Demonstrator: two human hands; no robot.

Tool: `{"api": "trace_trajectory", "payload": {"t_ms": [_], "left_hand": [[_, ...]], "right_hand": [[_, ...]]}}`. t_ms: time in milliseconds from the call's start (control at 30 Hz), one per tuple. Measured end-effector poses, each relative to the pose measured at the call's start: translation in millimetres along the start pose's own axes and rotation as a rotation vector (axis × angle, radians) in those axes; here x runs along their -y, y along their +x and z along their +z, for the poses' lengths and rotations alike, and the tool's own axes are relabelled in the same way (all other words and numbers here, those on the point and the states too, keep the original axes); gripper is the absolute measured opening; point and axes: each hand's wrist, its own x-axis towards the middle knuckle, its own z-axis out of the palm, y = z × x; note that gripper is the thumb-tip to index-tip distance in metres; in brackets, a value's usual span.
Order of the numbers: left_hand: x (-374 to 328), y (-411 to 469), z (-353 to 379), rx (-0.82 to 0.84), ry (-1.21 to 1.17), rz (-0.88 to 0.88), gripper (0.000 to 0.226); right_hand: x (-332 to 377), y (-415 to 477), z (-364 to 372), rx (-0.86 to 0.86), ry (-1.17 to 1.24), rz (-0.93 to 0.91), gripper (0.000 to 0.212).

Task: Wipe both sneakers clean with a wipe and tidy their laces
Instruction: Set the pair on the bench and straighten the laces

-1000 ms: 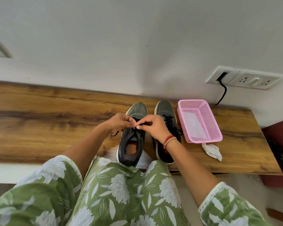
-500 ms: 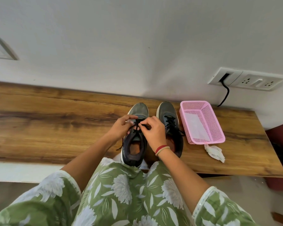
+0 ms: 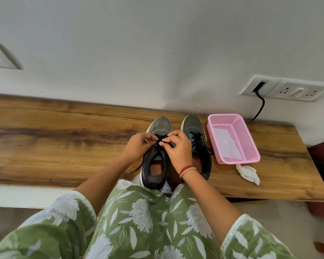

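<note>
Two dark grey sneakers stand side by side on the wooden bench (image 3: 64,146), toes toward the wall. Over the left sneaker (image 3: 154,171) both hands work its black laces (image 3: 158,142). My left hand (image 3: 137,146) pinches one lace end near the tongue. My right hand (image 3: 178,149) pinches the other end from the right, its wrist hiding part of the right sneaker (image 3: 196,135), whose laces are tied. A loose lace tail (image 3: 138,166) hangs off the left shoe's side. A crumpled white wipe (image 3: 248,173) lies on the bench to the right.
A pink mesh basket (image 3: 251,146) with a white sheet inside sits right of the shoes. Behind it a wall socket panel (image 3: 284,89) has a black cable (image 3: 260,107) plugged in. The bench's front edge is close to my green floral clothing.
Both hands stayed on the left sneaker's laces and shifted slightly toward the toe, drawing the laces together at the tongue. The view moved a little.
</note>
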Motion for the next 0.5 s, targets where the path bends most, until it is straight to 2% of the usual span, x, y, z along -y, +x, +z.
{"api": "trace_trajectory", "payload": {"t_ms": [100, 200, 400, 500], "left_hand": [[-2.1, -3.5, -10.4, -0.127, 0.291, 0.050, 0.009], [8.9, -7.8, -17.7, -0.144, 0.497, 0.045, 0.011], [11.2, -17.5, -8.9, -0.223, 0.421, -0.004, 0.013], [6.6, -18.6, -10.4, -0.243, 0.478, -0.013, 0.012]], "right_hand": [[-2.8, -1.8, -6.9, -0.015, 0.020, 0.093, 0.009], [-9.0, -6.5, -17.7, -0.035, 0.012, 0.181, 0.011], [-6.8, -14.3, -20.9, -0.009, -0.033, 0.217, 0.012], [-6.0, -16.2, -27.1, 0.044, -0.201, 0.161, 0.013]]}}
